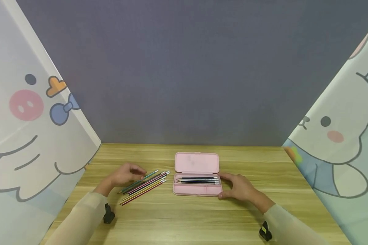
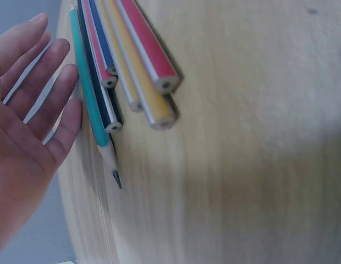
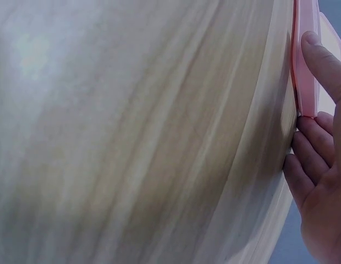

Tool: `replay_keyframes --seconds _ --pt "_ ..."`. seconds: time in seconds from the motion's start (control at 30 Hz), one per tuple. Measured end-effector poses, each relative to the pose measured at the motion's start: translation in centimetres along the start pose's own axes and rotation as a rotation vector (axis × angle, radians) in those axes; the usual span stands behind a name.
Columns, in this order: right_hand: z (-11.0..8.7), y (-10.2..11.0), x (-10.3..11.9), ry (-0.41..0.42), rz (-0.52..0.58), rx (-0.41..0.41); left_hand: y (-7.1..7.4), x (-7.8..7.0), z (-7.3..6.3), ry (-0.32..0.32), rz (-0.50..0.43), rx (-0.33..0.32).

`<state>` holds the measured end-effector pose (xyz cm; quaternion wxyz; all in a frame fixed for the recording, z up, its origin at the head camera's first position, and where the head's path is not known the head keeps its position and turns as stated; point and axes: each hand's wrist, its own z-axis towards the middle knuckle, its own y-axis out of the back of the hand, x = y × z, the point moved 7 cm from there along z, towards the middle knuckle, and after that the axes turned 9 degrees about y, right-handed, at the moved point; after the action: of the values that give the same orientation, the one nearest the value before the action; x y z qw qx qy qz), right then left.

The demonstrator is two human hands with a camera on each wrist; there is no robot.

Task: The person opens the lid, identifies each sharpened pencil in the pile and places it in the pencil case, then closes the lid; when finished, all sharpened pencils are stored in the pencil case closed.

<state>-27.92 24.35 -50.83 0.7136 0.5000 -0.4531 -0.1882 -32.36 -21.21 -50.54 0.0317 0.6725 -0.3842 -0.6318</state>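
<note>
A loose bundle of pencils (image 1: 142, 190) lies slantwise on the table, with red, yellow, dark and green barrels. Along its far side runs a sharpened green pencil (image 2: 88, 82). My left hand (image 1: 127, 175) is beside that pencil, fingers loosely spread and holding nothing; whether the fingertips touch it I cannot tell. An opened pink pencil case (image 1: 190, 190) stands to the right, several dark pencils (image 1: 197, 180) in its rear compartment. My right hand (image 1: 240, 187) spans the case's right end, thumb (image 3: 319, 55) against the front edge and index finger at the rear corner.
The case's lid (image 1: 197, 162) lies folded back behind it. A grey panel (image 1: 190, 75) closes off the wooden table (image 1: 184, 221) at the back. Printed cartoon panels flank the table on the left (image 1: 21, 143) and right (image 1: 343, 136).
</note>
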Motion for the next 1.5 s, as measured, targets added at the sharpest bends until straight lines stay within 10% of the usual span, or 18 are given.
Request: replay_keyframes --seconds 1.5 --pt "0.0 0.1 0.2 -0.006 -0.004 0.009 -0.7 -0.7 -0.1 -0.023 0.220 -0.029"
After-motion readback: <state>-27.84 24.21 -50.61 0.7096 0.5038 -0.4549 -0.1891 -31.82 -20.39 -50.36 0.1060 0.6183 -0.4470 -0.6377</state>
